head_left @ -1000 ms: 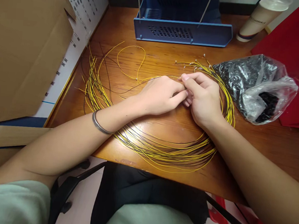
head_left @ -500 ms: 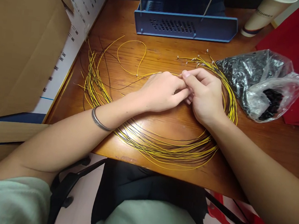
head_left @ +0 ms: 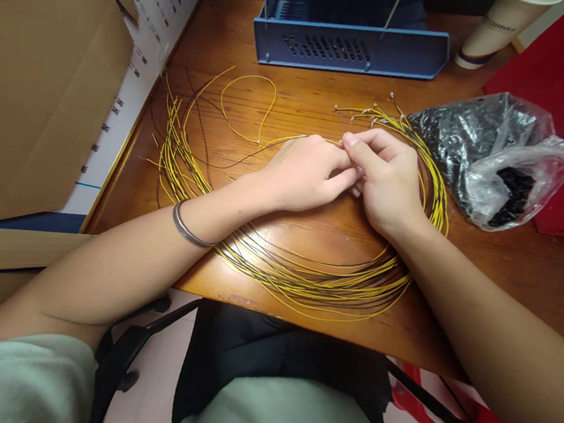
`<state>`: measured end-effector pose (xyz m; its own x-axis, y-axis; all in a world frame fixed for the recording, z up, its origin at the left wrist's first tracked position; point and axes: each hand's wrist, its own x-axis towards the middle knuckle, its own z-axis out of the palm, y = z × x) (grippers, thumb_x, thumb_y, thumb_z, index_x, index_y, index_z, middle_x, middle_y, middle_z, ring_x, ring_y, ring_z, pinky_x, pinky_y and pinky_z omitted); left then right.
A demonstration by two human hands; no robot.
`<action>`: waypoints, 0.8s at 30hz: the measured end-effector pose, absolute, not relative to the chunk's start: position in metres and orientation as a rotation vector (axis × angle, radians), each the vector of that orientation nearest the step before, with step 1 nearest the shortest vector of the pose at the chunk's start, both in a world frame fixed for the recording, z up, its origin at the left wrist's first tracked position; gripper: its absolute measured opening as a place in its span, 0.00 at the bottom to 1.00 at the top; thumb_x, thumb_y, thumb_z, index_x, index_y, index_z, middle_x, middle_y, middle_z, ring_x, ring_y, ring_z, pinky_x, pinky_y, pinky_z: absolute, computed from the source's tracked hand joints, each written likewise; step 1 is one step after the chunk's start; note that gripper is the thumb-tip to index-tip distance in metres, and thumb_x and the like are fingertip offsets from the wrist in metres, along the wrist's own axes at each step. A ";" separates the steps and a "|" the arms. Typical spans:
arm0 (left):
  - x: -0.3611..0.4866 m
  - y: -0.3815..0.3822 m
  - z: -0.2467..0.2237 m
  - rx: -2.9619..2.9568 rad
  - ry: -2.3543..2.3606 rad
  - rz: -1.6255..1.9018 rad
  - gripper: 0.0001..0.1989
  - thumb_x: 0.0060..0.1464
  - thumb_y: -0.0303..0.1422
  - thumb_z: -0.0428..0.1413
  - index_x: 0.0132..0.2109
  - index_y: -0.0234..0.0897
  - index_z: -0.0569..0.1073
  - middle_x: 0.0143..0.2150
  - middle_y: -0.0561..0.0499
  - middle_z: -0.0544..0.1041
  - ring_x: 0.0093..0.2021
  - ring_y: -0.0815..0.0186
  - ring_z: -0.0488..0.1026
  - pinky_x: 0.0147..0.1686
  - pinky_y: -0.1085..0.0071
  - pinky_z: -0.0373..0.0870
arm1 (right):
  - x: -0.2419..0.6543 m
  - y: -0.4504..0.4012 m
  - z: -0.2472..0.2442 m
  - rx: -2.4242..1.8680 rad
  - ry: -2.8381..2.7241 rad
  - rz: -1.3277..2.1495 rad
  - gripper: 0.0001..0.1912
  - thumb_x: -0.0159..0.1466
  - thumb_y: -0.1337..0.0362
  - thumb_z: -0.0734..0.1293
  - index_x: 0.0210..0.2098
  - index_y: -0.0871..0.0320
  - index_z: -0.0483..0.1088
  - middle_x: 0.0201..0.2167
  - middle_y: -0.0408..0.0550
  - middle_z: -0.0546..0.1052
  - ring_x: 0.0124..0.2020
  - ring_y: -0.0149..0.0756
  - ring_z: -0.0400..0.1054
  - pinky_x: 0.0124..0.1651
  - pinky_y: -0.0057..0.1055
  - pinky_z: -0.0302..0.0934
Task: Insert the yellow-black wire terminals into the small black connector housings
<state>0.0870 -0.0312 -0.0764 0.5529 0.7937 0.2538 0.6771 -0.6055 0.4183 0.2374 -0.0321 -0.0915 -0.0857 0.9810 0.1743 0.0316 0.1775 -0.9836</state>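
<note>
My left hand [head_left: 312, 174] and my right hand [head_left: 388, 175] meet fingertip to fingertip above the middle of the table. Both are closed on a thin yellow and black wire [head_left: 288, 139], which runs out leftward from under my left hand; its end between the fingers is hidden. Below and around my hands, a loose bundle of yellow and black wires [head_left: 305, 283] curves in a wide arc on the wood. At the upper right, several wire ends with small pale tips [head_left: 372, 114] fan out. More loose ends [head_left: 173, 136] spread at the left.
A clear plastic bag [head_left: 504, 158] of small black parts lies right of the wires, against a red bag [head_left: 531, 75]. A blue metal holder [head_left: 350, 49] and a paper cup [head_left: 500, 30] stand at the back. A cardboard box [head_left: 51, 86] rises on the left. The wooden table's front edge [head_left: 302, 322] is near my lap.
</note>
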 end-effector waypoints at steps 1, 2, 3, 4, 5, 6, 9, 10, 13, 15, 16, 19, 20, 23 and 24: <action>0.087 -0.031 -0.076 2.523 1.219 0.615 0.18 0.65 0.38 0.48 0.35 0.39 0.81 0.33 0.46 0.82 0.36 0.59 0.77 0.38 0.63 0.68 | 0.237 -0.032 -0.091 -1.066 -1.378 1.116 0.20 0.63 0.47 0.74 0.27 0.55 0.69 0.26 0.43 0.69 0.33 0.33 0.69 0.31 0.30 0.64; 0.087 -0.031 -0.076 2.526 1.216 0.614 0.18 0.65 0.38 0.48 0.35 0.39 0.80 0.33 0.46 0.82 0.35 0.59 0.77 0.38 0.63 0.68 | 0.237 -0.032 -0.091 -1.064 -1.375 1.115 0.20 0.63 0.47 0.74 0.27 0.55 0.69 0.26 0.43 0.69 0.33 0.33 0.69 0.31 0.31 0.64; 0.087 -0.031 -0.076 2.529 1.214 0.616 0.18 0.65 0.38 0.48 0.35 0.39 0.80 0.32 0.46 0.82 0.35 0.59 0.76 0.38 0.63 0.68 | 0.237 -0.032 -0.091 -1.060 -1.373 1.116 0.20 0.63 0.48 0.74 0.27 0.55 0.69 0.27 0.43 0.69 0.33 0.33 0.68 0.31 0.31 0.64; 0.087 -0.031 -0.076 2.531 1.212 0.615 0.18 0.65 0.38 0.48 0.35 0.39 0.80 0.32 0.46 0.82 0.34 0.60 0.76 0.37 0.64 0.67 | 0.237 -0.032 -0.091 -1.056 -1.371 1.119 0.20 0.63 0.48 0.74 0.27 0.55 0.69 0.27 0.43 0.70 0.33 0.33 0.68 0.31 0.30 0.64; 0.087 -0.031 -0.076 2.532 1.211 0.618 0.18 0.65 0.38 0.48 0.35 0.38 0.80 0.32 0.47 0.82 0.34 0.60 0.76 0.37 0.64 0.67 | 0.237 -0.032 -0.091 -1.053 -1.370 1.120 0.19 0.63 0.48 0.75 0.27 0.55 0.70 0.27 0.43 0.70 0.33 0.32 0.68 0.31 0.30 0.64; 0.087 -0.031 -0.076 2.534 1.209 0.620 0.18 0.65 0.38 0.48 0.35 0.38 0.80 0.32 0.47 0.82 0.34 0.60 0.76 0.37 0.64 0.67 | 0.237 -0.032 -0.091 -1.051 -1.370 1.122 0.19 0.63 0.49 0.75 0.27 0.55 0.70 0.27 0.43 0.70 0.33 0.32 0.68 0.31 0.30 0.64; 0.086 -0.031 -0.077 2.540 1.198 0.622 0.18 0.66 0.38 0.48 0.35 0.39 0.80 0.32 0.47 0.82 0.35 0.60 0.76 0.37 0.64 0.67 | 0.237 -0.032 -0.092 -1.051 -1.373 1.124 0.18 0.63 0.49 0.74 0.28 0.54 0.70 0.28 0.43 0.70 0.33 0.33 0.68 0.32 0.30 0.64; 0.086 -0.031 -0.077 2.542 1.197 0.620 0.18 0.66 0.38 0.48 0.36 0.39 0.81 0.32 0.47 0.82 0.35 0.60 0.76 0.37 0.64 0.67 | 0.237 -0.032 -0.092 -1.050 -1.372 1.125 0.18 0.63 0.50 0.74 0.28 0.54 0.70 0.27 0.43 0.70 0.33 0.33 0.68 0.32 0.31 0.64; 0.086 -0.031 -0.076 2.547 1.203 0.605 0.18 0.66 0.37 0.48 0.37 0.38 0.82 0.34 0.46 0.83 0.35 0.60 0.76 0.38 0.64 0.67 | 0.237 -0.032 -0.092 -1.047 -1.367 1.127 0.17 0.64 0.51 0.74 0.28 0.55 0.70 0.27 0.43 0.70 0.33 0.32 0.67 0.33 0.31 0.64; 0.086 -0.032 -0.075 2.551 1.209 0.590 0.19 0.66 0.38 0.48 0.37 0.38 0.82 0.34 0.46 0.83 0.35 0.60 0.76 0.38 0.64 0.67 | 0.237 -0.033 -0.092 -1.041 -1.362 1.131 0.16 0.64 0.52 0.74 0.28 0.55 0.70 0.27 0.43 0.70 0.33 0.32 0.67 0.33 0.31 0.64; 0.086 -0.032 -0.075 2.553 1.212 0.584 0.19 0.66 0.38 0.48 0.37 0.38 0.82 0.34 0.46 0.83 0.35 0.60 0.76 0.38 0.64 0.67 | 0.237 -0.033 -0.092 -1.036 -1.358 1.135 0.16 0.64 0.53 0.74 0.28 0.55 0.70 0.28 0.43 0.70 0.33 0.32 0.67 0.33 0.30 0.64; 0.086 -0.032 -0.075 2.558 1.217 0.589 0.19 0.66 0.38 0.47 0.37 0.38 0.81 0.34 0.46 0.83 0.34 0.60 0.76 0.37 0.64 0.67 | 0.237 -0.033 -0.092 -1.035 -1.351 1.147 0.15 0.64 0.53 0.74 0.28 0.55 0.70 0.28 0.43 0.70 0.33 0.32 0.67 0.33 0.30 0.64; 0.086 -0.032 -0.075 2.558 1.216 0.593 0.19 0.66 0.38 0.47 0.37 0.38 0.81 0.33 0.46 0.83 0.34 0.60 0.76 0.37 0.65 0.67 | 0.237 -0.033 -0.092 -1.039 -1.353 1.147 0.15 0.64 0.53 0.74 0.28 0.55 0.70 0.28 0.43 0.70 0.33 0.32 0.67 0.33 0.31 0.64; 0.086 -0.032 -0.076 2.559 1.214 0.596 0.19 0.66 0.39 0.47 0.37 0.38 0.82 0.33 0.46 0.82 0.34 0.61 0.76 0.37 0.65 0.67 | 0.237 -0.033 -0.092 -1.045 -1.361 1.140 0.16 0.64 0.52 0.74 0.28 0.55 0.70 0.28 0.43 0.71 0.33 0.32 0.68 0.34 0.31 0.64; 0.086 -0.032 -0.076 2.559 1.214 0.595 0.19 0.66 0.39 0.48 0.37 0.38 0.82 0.33 0.46 0.83 0.34 0.61 0.76 0.37 0.65 0.67 | 0.237 -0.033 -0.092 -1.042 -1.362 1.137 0.16 0.64 0.53 0.74 0.28 0.55 0.70 0.28 0.43 0.70 0.33 0.32 0.68 0.34 0.31 0.64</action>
<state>0.0859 -0.0317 -0.0760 0.5701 0.7807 0.2557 0.6801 -0.6231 0.3861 0.2372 -0.0328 -0.0916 -0.0914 0.9805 0.1740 0.0037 0.1751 -0.9845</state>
